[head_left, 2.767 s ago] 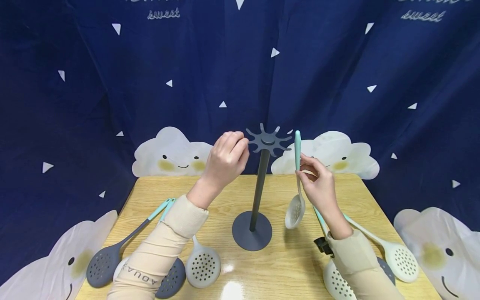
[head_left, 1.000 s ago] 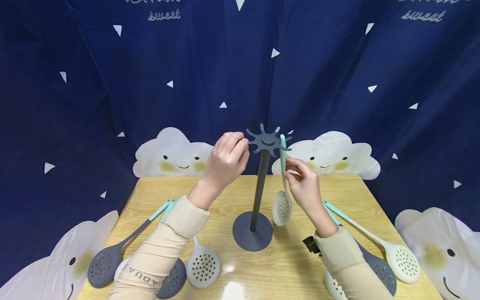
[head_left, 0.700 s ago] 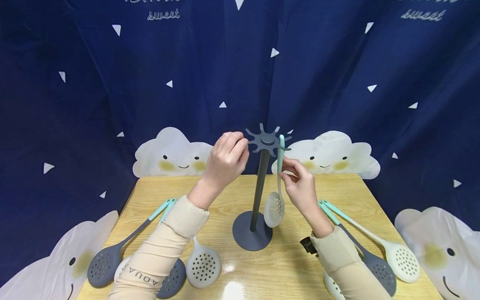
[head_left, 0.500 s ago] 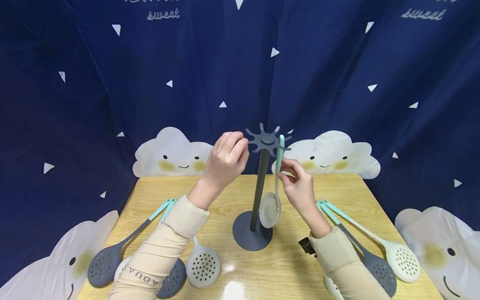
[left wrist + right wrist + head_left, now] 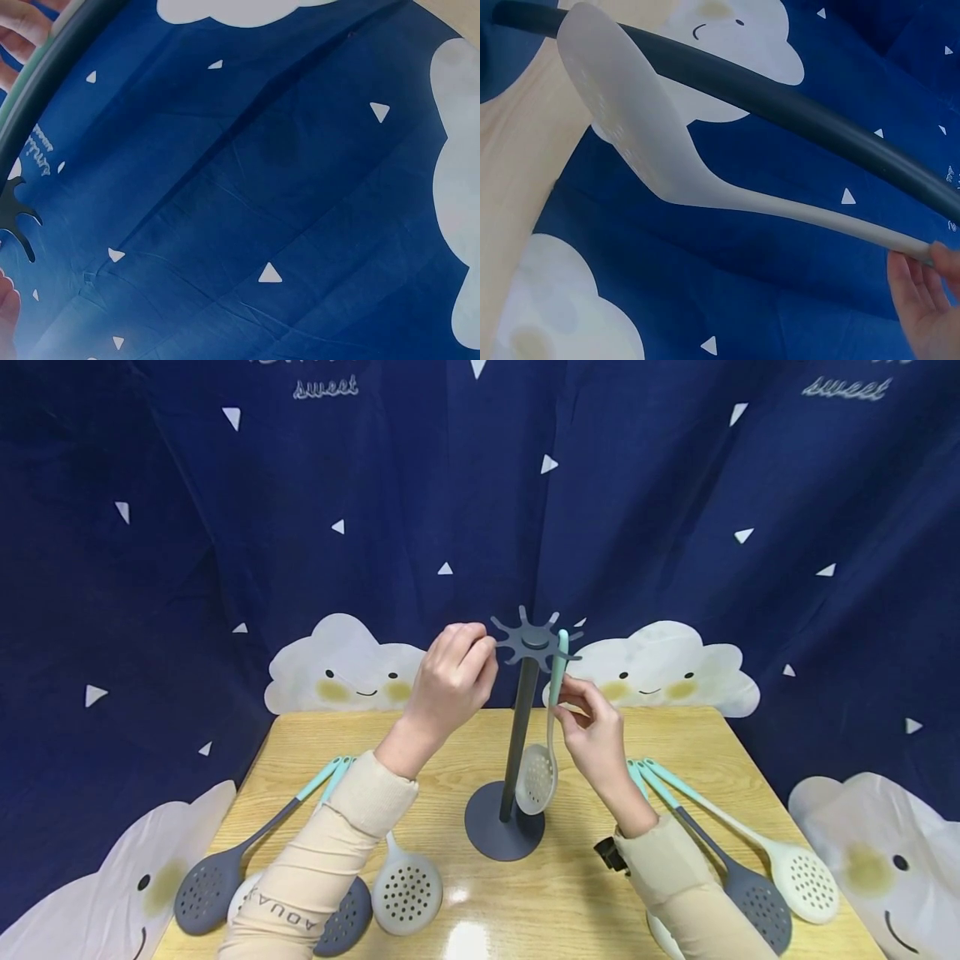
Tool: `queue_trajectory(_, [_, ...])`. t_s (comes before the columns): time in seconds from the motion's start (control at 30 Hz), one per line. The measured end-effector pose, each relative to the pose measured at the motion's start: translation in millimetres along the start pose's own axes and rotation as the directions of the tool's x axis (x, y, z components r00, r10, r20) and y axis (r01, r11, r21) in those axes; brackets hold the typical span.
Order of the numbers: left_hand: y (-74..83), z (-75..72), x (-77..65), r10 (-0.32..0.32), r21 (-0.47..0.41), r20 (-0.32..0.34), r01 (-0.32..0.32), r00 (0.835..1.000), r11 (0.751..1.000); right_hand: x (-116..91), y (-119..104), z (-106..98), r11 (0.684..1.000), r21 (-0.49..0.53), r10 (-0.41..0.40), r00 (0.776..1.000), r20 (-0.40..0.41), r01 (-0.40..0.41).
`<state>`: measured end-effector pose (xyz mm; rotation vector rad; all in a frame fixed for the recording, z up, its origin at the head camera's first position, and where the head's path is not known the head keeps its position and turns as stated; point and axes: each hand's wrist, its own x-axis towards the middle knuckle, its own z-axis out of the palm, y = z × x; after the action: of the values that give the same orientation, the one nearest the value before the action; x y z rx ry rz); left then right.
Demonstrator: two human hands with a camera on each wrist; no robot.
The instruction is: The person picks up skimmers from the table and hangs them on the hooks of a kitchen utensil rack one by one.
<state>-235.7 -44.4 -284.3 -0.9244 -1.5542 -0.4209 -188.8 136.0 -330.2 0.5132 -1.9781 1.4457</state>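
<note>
My right hand (image 5: 596, 727) pinches a pale skimmer (image 5: 537, 779) by its mint handle (image 5: 557, 672), bowl hanging down. The handle's top sits among the prongs of a dark grey utensil stand (image 5: 517, 735), on the right side; whether it is hooked there, I cannot tell. In the right wrist view the skimmer's perforated bowl (image 5: 630, 112) lies beside the stand's pole (image 5: 780, 109), with fingers (image 5: 911, 296) on the shaft. My left hand (image 5: 457, 672), fingers curled, grips the left side of the stand's top; the fingertips are hidden. The left wrist view catches a hand edge (image 5: 7, 307) below prongs (image 5: 19, 217).
On the wooden table (image 5: 442, 752), a dark skimmer (image 5: 206, 889), a pale skimmer (image 5: 407, 893) and others lie at left, partly under the sleeve. A cream skimmer (image 5: 804, 881) and a dark skimmer (image 5: 761, 906) lie at right. A blue curtain (image 5: 480, 510) hangs behind.
My right hand has carried the skimmer leftward to the stand, its handle top now among the prongs. Lately the bowl has swung slightly further left towards the pole. The left hand stays put.
</note>
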Motion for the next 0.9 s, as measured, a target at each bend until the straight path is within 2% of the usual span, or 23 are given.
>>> queue_trajectory(0.6, [0.4, 0.1, -0.2, -0.006, -0.004, 0.003, 0.006, 1.0, 1.0, -2.5, -2.7, -2.7, 0.999, -0.04, 0.005, 1.0, 0.031, -0.004])
queue_trajectory(0.8, [1.1, -0.7, 0.1, -0.003, -0.003, 0.007, 0.003, 1.0, 1.0, -3.8, 2.1, -5.7, 0.999, -0.023, -0.034, 0.997, 0.063, 0.035])
queue_trajectory(0.9, [1.4, -1.1, 0.4, -0.002, -0.001, 0.007, 0.002, 1.0, 1.0, -5.6, 11.0, -7.1, 0.998, -0.016, -0.066, 0.996, 0.054, 0.067])
